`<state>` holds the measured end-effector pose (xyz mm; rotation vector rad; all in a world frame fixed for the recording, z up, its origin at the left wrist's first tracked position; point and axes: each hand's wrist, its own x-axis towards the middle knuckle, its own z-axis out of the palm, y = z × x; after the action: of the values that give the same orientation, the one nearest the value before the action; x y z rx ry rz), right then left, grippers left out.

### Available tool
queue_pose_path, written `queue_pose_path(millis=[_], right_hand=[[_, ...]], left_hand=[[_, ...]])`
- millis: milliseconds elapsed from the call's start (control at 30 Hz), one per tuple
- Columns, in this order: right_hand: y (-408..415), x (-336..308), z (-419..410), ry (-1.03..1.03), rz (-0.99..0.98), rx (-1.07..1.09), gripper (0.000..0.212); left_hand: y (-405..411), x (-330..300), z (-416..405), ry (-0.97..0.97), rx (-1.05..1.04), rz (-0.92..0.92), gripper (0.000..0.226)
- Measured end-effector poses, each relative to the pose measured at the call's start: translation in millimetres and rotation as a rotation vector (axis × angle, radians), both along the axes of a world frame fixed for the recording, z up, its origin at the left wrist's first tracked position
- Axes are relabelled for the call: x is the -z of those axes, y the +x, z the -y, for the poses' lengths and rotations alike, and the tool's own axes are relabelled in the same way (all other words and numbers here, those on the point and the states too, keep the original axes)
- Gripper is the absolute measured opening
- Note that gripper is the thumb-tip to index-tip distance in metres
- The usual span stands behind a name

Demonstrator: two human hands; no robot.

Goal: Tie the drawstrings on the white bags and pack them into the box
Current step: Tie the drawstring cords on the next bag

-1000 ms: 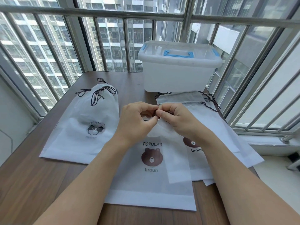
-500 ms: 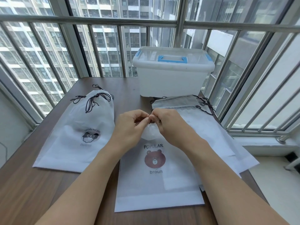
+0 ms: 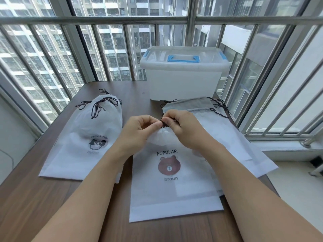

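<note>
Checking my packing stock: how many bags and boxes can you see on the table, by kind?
White bags: at least 4: left stack, bear bag, two at right; stacked ones may hide more.
Boxes: 1.
Total: at least 5.

A brown wooden table (image 3: 43, 198) fills the lower view. From 9 through 12 to 3 o'clock, metal window bars (image 3: 97, 20) fence it in. Beyond them, at 11 o'clock, stand high-rise blocks (image 3: 43, 49).

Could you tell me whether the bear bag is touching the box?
Apart: the head view shows bare table between the bear bag and the box.
</note>
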<state>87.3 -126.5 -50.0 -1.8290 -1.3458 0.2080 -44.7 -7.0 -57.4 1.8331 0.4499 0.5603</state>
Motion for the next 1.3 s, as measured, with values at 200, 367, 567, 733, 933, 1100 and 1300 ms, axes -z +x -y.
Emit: queue_pose_path(millis=[200,367,567,733,933,1100,1300], right_hand=[[4,-3,1,0.003,-0.223,-0.085,0.028],[9,-4,8,-0.069,-0.752,-0.237,0.029],[12,-6,13,-0.153,-0.979,-0.228,0.028],[16,-2,13,-0.174,-0.966,-0.148,0.026],[17,-5,17,-0.217,-0.993,-0.161,0.034],[15,-10,18,-0.174,-1.041,-0.182,0.024],[20,-11,15,-0.052,-1.091,-0.084,0.024]], left_hand=[[-6,-4,-5,0.154,-0.072,0.017,0.007],[-7,-5,-5,0.136,0.025,0.032,0.005],[-4,-2,4,0.322,-0.013,0.171,0.024],[-4,-3,5,0.462,0.008,0.250,0.027],[-5,-3,4,0.251,0.030,0.199,0.015],[-3,-4,5,0.104,-0.032,0.192,0.009],[2,2,-1,-0.143,-0.218,0.188,0.015]])
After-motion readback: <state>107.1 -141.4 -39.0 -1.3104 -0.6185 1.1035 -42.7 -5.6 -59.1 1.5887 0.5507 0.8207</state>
